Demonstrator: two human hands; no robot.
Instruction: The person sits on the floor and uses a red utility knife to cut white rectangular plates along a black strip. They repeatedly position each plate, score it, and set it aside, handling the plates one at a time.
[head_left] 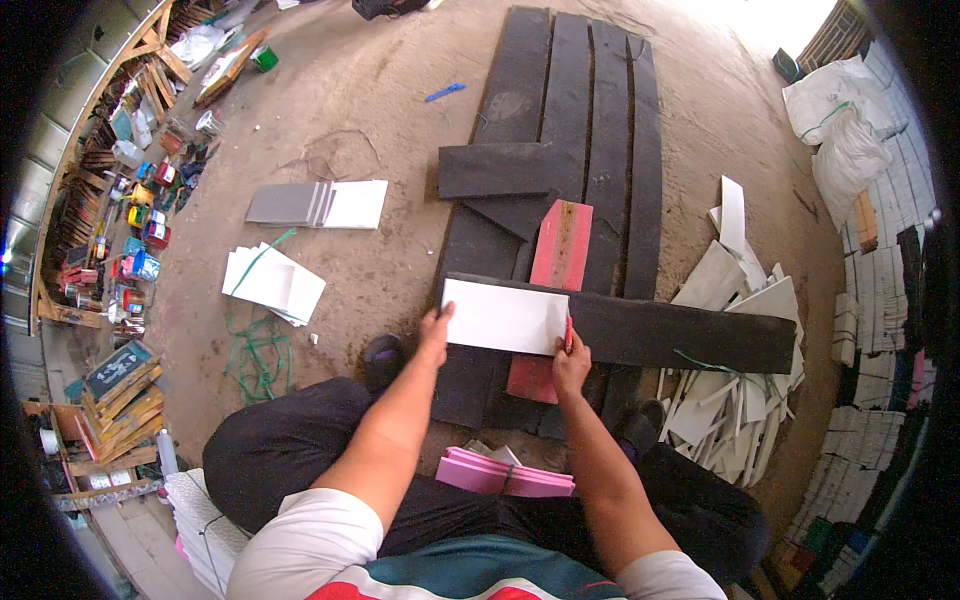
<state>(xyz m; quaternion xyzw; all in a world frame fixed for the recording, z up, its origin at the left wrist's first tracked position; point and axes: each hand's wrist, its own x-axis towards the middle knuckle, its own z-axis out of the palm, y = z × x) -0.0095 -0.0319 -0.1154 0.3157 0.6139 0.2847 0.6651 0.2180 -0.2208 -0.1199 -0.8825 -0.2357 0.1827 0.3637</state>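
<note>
A white rectangular sheet (505,317) lies across a long black board (690,335). My left hand (434,338) grips the sheet's left end, thumb on top. At the opposite end, my right hand (572,366) is closed around a slim red tool (569,335), held upright against the sheet's right edge. The tool's exact kind is too small to make out. Beneath the black board runs a red plank (562,245), crossing it from far to near. Long black panels (570,110) spread underneath, and a shorter black piece (495,171) rests on them.
To the left lie grey and white sheets (355,204) and a white stack (272,280) with green strap. White offcuts (715,400) heap up at right. Pink sheets (505,472) sit between my legs. A blue tool (445,92) lies on the floor; paint cans (155,233) line the left.
</note>
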